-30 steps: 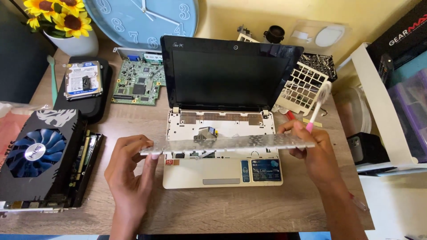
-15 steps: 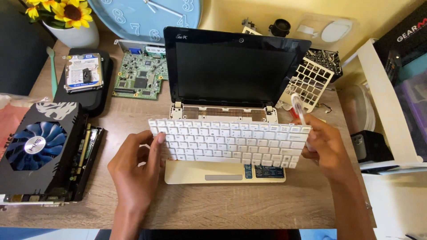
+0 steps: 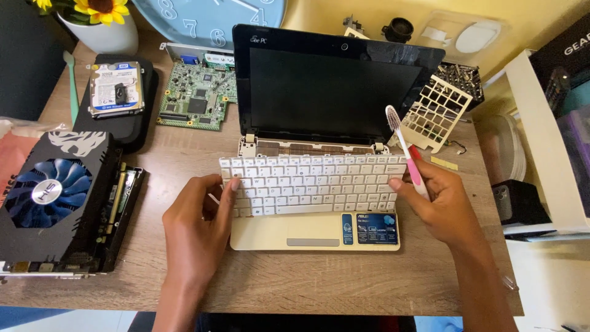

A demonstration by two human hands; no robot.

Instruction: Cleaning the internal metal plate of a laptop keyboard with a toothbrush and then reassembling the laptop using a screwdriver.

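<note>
A white keyboard [image 3: 310,184] lies flat, keys up, across the cream netbook [image 3: 316,230] base; a pink-and-white toothbrush [image 3: 405,154] stands bristles-up at its right end.

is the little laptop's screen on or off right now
Off, it seems: the open laptop's screen is uniformly black, showing no image or glow, only faint reflections.

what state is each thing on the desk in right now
laptop: lid open, screen dark
keyboard: lying on the base, keys up
toothbrush: held in right hand, bristles up
left hand: fingers on keyboard's left edge
graphics card: flat, fan up
hard drive: on black case
</note>
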